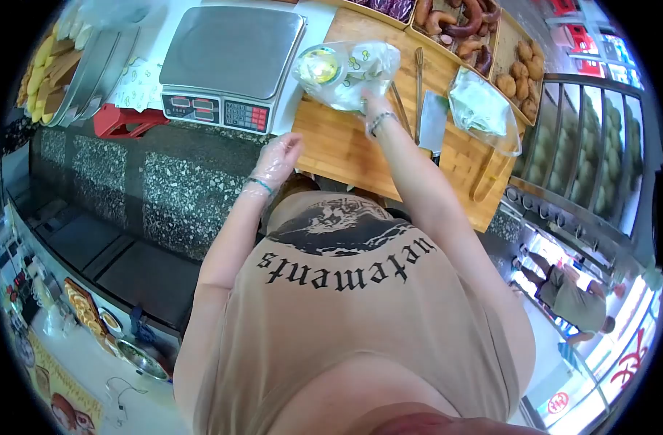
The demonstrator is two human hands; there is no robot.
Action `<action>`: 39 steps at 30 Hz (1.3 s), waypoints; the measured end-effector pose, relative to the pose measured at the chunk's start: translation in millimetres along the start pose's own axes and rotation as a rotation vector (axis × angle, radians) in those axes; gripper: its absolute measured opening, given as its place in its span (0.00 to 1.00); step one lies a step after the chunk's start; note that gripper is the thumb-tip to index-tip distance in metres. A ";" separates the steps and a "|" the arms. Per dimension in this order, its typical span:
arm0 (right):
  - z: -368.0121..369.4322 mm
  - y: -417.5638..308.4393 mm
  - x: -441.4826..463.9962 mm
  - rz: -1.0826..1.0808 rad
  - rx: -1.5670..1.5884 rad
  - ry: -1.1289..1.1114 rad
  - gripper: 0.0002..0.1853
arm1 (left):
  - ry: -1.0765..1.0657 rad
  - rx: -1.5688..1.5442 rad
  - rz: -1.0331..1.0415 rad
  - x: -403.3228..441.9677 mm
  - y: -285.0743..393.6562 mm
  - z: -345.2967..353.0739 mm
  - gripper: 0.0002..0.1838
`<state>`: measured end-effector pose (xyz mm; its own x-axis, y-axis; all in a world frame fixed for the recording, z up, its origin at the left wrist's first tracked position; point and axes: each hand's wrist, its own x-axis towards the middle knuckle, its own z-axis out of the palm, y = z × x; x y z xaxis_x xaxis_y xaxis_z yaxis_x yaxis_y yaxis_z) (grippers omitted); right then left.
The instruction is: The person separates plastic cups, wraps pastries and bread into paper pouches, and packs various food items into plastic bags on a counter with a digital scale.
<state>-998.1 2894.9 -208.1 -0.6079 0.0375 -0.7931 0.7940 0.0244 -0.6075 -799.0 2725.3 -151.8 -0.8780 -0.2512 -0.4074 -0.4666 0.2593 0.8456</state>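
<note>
My right hand [376, 106], with a beaded bracelet on its wrist, grips the lower edge of a green-printed plastic bag [371, 61]. At the bag's left a round container with something yellow-green [320, 67] shows through the film. The bag rests at the upper left of a wooden cutting board [339, 148]. Short of the board's left edge is my left hand [279, 156], in a thin transparent glove, its fingers curled in with nothing visible in them. Right of the bag lie a cleaver [433, 122], tongs [418, 94] and a second plastic bag [482, 105].
A digital scale [230, 51] stands left of the board. Trays of browned sausages [466, 25] and round brown pieces [519, 76] line the far side. A red object [125, 119] sits below the scale's left. Steel racks [582, 145] and another person [571, 297] are at right.
</note>
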 end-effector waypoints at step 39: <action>-234.0 -77.8 -61.8 -1.021 -0.002 0.563 0.20 | -0.494 -0.015 0.034 33.5 50.4 51.1 0.20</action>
<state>-1021.4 3124.5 -101.3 -0.8772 0.4379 0.1969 -0.0636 0.3006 -0.9516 -857.4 2777.7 -140.5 -0.8402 0.2307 -0.4908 -0.4381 0.2449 0.8649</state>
